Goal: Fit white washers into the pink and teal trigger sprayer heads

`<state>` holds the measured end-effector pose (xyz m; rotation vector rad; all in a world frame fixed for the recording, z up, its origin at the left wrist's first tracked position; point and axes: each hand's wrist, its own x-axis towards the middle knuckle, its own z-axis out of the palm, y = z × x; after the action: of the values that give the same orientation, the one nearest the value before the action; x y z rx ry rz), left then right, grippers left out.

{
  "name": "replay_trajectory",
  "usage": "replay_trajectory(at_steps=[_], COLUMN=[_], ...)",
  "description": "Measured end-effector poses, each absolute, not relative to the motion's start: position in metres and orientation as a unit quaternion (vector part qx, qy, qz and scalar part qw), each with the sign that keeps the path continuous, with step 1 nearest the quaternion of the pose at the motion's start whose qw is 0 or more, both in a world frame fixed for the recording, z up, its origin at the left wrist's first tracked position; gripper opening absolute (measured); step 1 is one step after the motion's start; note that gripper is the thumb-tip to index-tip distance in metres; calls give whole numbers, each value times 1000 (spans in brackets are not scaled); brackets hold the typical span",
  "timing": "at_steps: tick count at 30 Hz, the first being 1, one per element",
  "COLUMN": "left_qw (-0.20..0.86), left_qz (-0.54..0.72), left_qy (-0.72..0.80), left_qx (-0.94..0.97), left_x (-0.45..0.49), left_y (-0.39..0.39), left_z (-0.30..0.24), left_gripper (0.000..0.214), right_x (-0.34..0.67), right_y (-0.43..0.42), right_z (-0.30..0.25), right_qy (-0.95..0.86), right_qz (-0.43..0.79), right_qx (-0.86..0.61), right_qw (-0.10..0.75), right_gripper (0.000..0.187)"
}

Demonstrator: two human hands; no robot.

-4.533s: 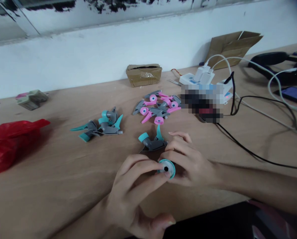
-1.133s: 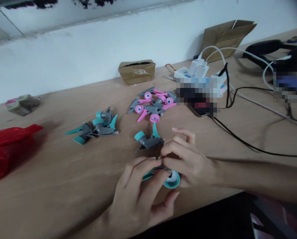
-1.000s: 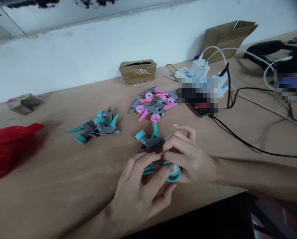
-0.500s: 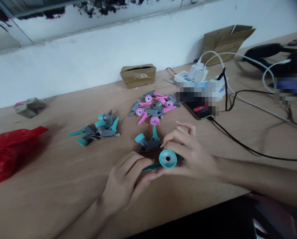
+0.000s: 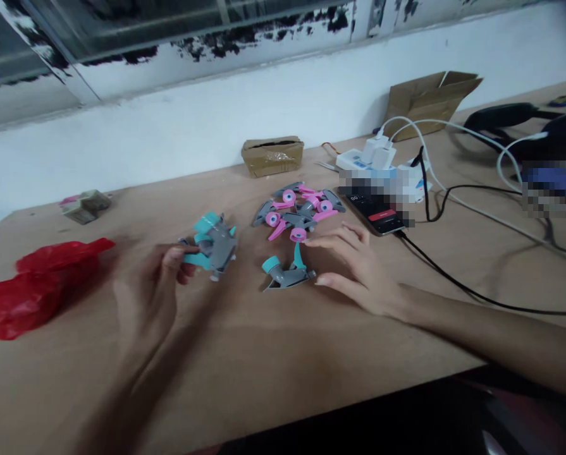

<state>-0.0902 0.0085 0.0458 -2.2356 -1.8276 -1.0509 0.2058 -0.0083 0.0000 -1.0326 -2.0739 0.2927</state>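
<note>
My left hand (image 5: 147, 287) pinches a teal and grey spray trigger head (image 5: 214, 243) by its teal lever, at the pile of teal trigger heads on the left; the hand is blurred by motion. My right hand (image 5: 353, 268) lies open over the wooden table (image 5: 273, 366), fingers spread, thumb tip beside a single teal and grey trigger head (image 5: 286, 272) and fingertips close to a heap of pink and grey trigger heads (image 5: 299, 212).
A red plastic bag (image 5: 36, 287) lies at the far left. A small cardboard box (image 5: 273, 156) sits by the wall, a larger one (image 5: 427, 98) at the back right. A phone (image 5: 380, 218), a power strip (image 5: 375, 161) and black and white cables (image 5: 477, 278) fill the right side.
Both hands held one teal trigger head near the front edge. Now my left hand has carried it left to the teal pile, and my right hand has let go and reached forward.
</note>
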Motion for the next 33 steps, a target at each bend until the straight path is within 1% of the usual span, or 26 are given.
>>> replay_trajectory(at_steps=[1,3,5,7,10,14,17,20,22,25,28,30,33], left_qw=[57,74,113,147,172,145,107,100,104,109,123,114,26], left_qz=[-310,-266,-252,-255,-271,-278,-228,-195,-196,-208,-230,-241,-252], left_qy=[-601,-603,-598,-593,-584,-536,-500,-485,-479,-477,-479,-467,-440], left_qx=[-734,-748,-753,-750,-746,-784,-829,-846,-850,-847,-838,-843,-861], left_x=[-101,-121,-135,-139,-123,-81,-57,-49,-52,-59,-58,-52,-34], left_y=[15,26,31,29,16,-3,-12,-11,-4,8,10,4,-9], left_z=[47,44,40,35,29,16,5,-1,-2,-2,0,1,3], left_gripper=[35,28,27,28,25,20,21,20,18,14,13,14,19], right_x=[205,203,201,200,200,195,186,176,173,173,177,179,182], right_y=[-7,-6,-4,-1,1,-4,-6,-2,2,6,4,0,-6], right_z=[-1,-3,-5,-8,-12,-13,-13,-14,-14,-16,-15,-12,-4], right_qy=[-817,-820,-821,-819,-829,-857,-873,-890,-897,-898,-901,-896,-833], right_qz=[111,103,88,65,30,-3,-26,-45,-50,-64,-61,-23,93], right_qx=[-414,-426,-437,-444,-433,-404,-384,-359,-352,-350,-323,-297,-334], right_qw=[385,367,357,356,352,319,299,277,263,258,282,330,432], right_gripper=[37,30,27,28,36,46,51,58,57,48,40,34,23])
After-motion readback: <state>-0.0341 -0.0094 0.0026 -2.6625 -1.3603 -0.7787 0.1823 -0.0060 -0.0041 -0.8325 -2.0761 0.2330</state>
